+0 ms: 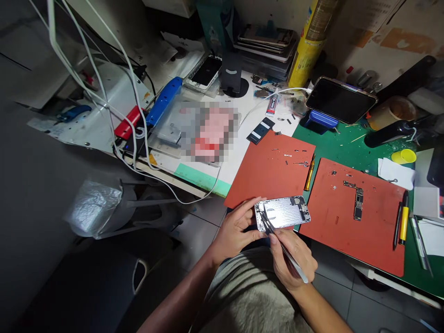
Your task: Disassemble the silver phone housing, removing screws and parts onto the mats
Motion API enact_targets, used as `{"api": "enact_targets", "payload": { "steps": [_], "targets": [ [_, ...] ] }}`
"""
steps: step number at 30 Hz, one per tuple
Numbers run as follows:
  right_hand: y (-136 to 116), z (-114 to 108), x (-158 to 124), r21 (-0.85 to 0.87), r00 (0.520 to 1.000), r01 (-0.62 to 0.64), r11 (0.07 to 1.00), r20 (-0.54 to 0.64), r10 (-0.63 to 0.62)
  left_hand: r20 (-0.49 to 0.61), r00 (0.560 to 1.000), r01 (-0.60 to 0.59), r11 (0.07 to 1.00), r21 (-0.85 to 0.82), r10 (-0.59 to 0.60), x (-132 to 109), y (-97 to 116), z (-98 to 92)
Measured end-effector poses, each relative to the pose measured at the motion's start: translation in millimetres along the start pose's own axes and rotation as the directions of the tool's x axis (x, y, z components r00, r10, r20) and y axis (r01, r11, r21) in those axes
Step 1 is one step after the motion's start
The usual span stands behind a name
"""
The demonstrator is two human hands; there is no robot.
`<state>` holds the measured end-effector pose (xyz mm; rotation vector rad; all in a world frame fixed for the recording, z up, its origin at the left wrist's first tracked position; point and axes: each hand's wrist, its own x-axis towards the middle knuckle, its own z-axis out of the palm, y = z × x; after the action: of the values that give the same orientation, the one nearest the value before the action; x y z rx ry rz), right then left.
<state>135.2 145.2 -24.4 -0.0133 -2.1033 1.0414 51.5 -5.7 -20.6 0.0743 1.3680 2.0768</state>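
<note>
My left hand [237, 229] grips one end of an opened silver phone housing [282, 213], held up at the front edge of the bench. The housing's inside faces me, with small dark parts at its right end. My right hand [294, 256] is closed around a pair of metal tweezers [294, 267]. Their dark tips reach into the left end of the housing, close to my left fingers. Whether the tips pinch anything is too small to tell. A logic board [358, 203] lies on the right red mat [322, 208].
Tiny screws and parts dot the left red mat [256, 171]. A gold screwdriver [310, 172] rests along its right edge. A battery [261, 130] lies behind. A dark-screened phone [342, 99] leans on a blue stand. White cables [133, 138] hang at left. A yellow-handled tool [403, 224] lies right.
</note>
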Motion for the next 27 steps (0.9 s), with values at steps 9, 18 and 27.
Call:
{"api": "enact_targets", "payload": {
  "steps": [9,18,27],
  "targets": [
    [-3,-6,16,0.064,0.992,-0.063,0.996,0.117,0.055,-0.008,0.999,0.04,0.999,0.019,-0.039,-2,-3,-3.7],
    [5,-3,6,0.028,0.974,0.15,0.988,0.17,-0.153,-0.023,1.0,0.001,1.0,-0.021,-0.001,0,1,1.0],
    [-5,-6,25,0.107,0.987,-0.1,0.989,0.137,0.085,0.005,1.0,0.018,0.999,-0.031,-0.018,-1,-2,-1.4]
  ]
}}
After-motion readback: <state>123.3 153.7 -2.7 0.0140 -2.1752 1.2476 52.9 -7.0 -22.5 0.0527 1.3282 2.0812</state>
